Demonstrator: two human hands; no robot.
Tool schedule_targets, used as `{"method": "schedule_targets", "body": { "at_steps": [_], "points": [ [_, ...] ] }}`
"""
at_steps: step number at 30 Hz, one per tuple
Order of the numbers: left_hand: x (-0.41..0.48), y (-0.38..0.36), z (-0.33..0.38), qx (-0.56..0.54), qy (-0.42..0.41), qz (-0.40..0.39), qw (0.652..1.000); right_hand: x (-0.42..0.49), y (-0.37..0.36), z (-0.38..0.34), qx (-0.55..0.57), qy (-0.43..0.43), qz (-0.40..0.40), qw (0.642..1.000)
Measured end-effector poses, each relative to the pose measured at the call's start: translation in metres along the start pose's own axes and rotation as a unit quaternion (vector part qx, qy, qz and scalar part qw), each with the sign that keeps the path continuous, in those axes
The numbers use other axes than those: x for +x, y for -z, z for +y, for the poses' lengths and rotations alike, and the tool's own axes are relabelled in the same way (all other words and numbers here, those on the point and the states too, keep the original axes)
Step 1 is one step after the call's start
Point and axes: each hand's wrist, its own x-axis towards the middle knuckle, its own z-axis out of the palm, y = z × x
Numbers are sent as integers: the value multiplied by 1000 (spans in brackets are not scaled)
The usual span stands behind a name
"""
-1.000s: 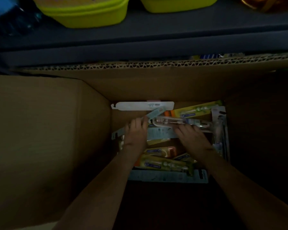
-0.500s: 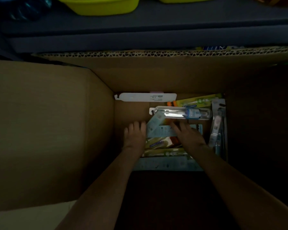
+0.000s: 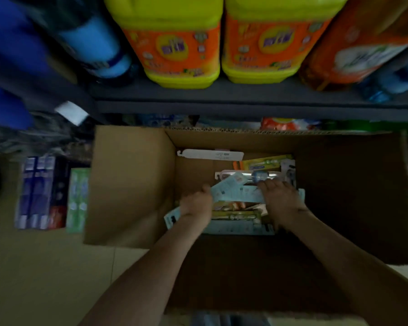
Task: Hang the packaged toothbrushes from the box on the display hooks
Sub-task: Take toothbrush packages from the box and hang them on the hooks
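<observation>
An open cardboard box (image 3: 132, 184) stands on the floor below the shelf, with several packaged toothbrushes heaped at its bottom. Both my hands reach down into it. My left hand (image 3: 197, 204) holds the left end of a pale blue toothbrush pack (image 3: 238, 194). My right hand (image 3: 280, 200) lies over its right end, fingers curled on it. A clear-fronted pack (image 3: 245, 175) and a yellow-green pack (image 3: 266, 161) lie behind. A white pack (image 3: 210, 154) leans on the far wall. No display hooks are in view.
Yellow and orange detergent jugs (image 3: 179, 43) stand on the grey shelf (image 3: 245, 100) above the box. Blue bottles (image 3: 92, 43) are at upper left. Toothpaste cartons (image 3: 43, 191) lie on the floor to the left of the box.
My head has pulled back and up, so the shelf jugs and floor now show. Both hands have closed on the pale blue pack and raised it a little.
</observation>
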Motion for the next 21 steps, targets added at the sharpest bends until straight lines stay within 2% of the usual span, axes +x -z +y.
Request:
{"method": "schedule_targets", "body": {
  "at_steps": [3, 6, 9, 13, 16, 19, 21],
  "points": [
    [-58, 43, 7, -56, 5, 24, 998, -49, 44, 3, 41, -10, 38, 998],
    [-114, 82, 3, -167, 40, 39, 984, -107, 92, 3, 64, -11, 79, 995],
    [-173, 119, -5, -351, 83, 20, 933, -171, 138, 1, 151, -25, 87, 984],
    [-242, 169, -12, -510, 83, 22, 856, -243, 193, -6, 382, -27, 93, 919],
    [-298, 216, -12, -598, 82, 27, 797, -289, 237, -9, 467, 16, 119, 876],
    [-350, 258, -4, -649, 82, 41, 755, -331, 284, -15, 559, 71, 139, 815],
    [-378, 279, 2, -681, 52, 66, 727, -357, 313, -21, 597, 113, 155, 779]
  ]
}}
